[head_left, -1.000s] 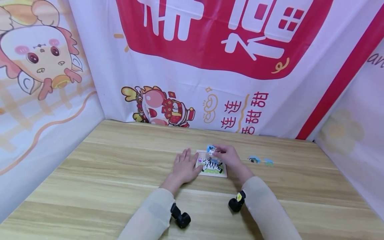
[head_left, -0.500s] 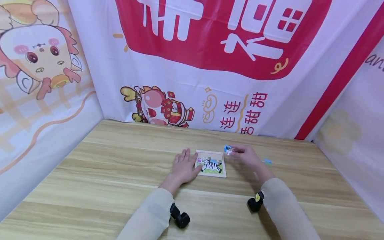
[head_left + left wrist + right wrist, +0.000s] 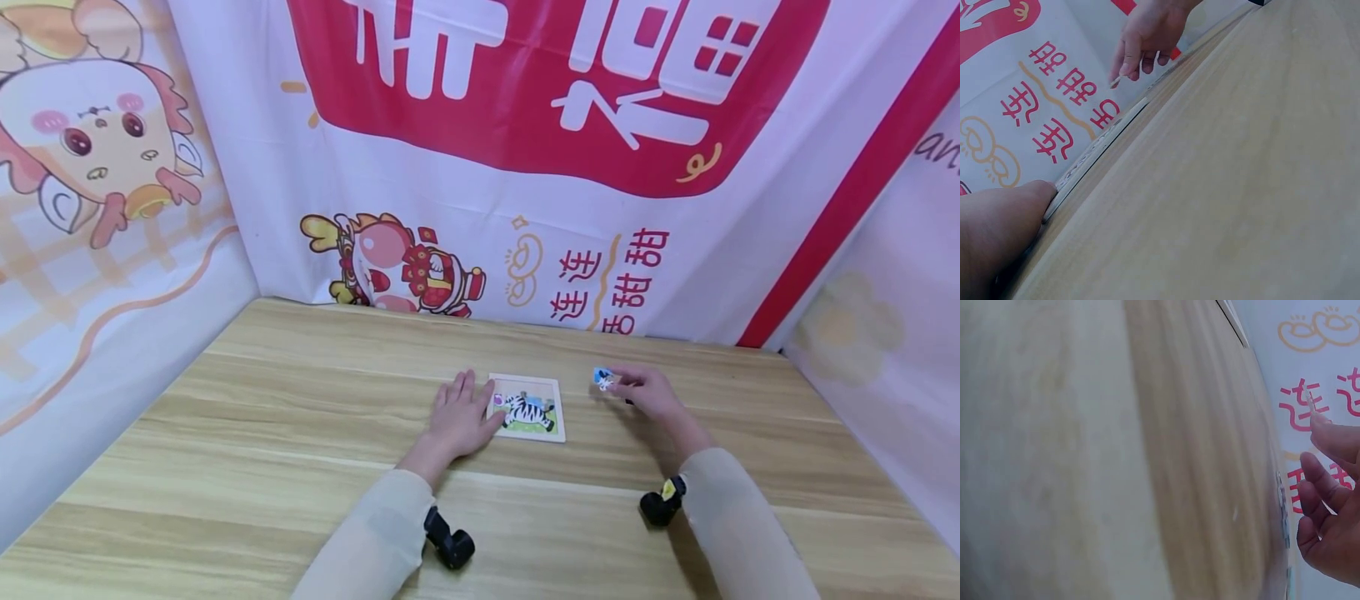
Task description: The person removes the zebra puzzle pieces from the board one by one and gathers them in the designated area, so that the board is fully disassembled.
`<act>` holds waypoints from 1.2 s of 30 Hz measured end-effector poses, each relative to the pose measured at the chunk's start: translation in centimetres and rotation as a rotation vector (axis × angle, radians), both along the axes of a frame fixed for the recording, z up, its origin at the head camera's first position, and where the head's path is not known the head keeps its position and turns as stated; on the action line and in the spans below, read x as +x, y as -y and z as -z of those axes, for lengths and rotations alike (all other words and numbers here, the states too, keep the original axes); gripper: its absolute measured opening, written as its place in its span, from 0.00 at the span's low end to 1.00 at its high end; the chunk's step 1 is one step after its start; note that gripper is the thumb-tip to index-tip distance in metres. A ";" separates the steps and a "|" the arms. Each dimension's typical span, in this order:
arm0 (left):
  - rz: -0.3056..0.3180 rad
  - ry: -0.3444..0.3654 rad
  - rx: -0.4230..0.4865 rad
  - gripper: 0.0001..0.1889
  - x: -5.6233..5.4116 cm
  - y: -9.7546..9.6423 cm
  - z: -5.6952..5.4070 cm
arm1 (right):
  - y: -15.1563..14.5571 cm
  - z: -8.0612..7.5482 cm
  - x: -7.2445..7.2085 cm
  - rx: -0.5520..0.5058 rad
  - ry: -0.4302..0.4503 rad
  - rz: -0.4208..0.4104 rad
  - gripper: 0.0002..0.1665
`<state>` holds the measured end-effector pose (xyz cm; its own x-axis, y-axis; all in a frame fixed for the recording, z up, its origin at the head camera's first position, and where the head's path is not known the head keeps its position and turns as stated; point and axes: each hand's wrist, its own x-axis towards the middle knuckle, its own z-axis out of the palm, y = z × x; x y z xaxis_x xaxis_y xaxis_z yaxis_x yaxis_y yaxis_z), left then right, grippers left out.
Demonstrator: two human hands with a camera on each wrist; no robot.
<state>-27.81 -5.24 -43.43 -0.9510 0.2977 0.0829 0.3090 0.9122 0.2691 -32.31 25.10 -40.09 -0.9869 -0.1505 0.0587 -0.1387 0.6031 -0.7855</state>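
My left hand (image 3: 459,421) lies with straight fingers on the table, its thumb over the left edge of a shallow puzzle board (image 3: 517,385). On the board a zebra's striped body shows, and the upper strip is bare. To the right, my right hand (image 3: 651,393) pinches a small puzzle piece (image 3: 602,380), blue with a black-and-white zebra part, between thumb and fingertips above the table. The left wrist view shows the board edge-on beside the left thumb (image 3: 1010,209). In the right wrist view the held piece (image 3: 1309,399) appears as a thin edge.
Loose puzzle pieces (image 3: 1285,515) lie near the right hand, seen edge-on in the right wrist view and mostly hidden by that hand from above. A printed cloth (image 3: 465,192) hangs behind the wooden table (image 3: 262,467).
My right hand has moved right, away from above the board, carrying the puzzle piece with it. It now covers the loose pieces seen earlier. The left hand has stayed in place.
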 end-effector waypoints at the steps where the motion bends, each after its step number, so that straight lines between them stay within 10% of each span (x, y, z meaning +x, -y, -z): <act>1: -0.001 0.000 -0.001 0.33 0.0 0.0 0.0 | -0.1 0.1 0.0 0.011 0.014 0.012 0.24; 36: 0.002 -0.008 -0.002 0.33 0.0 0.0 0.2 | -0.3 2.0 -0.7 0.128 -0.069 -0.085 0.21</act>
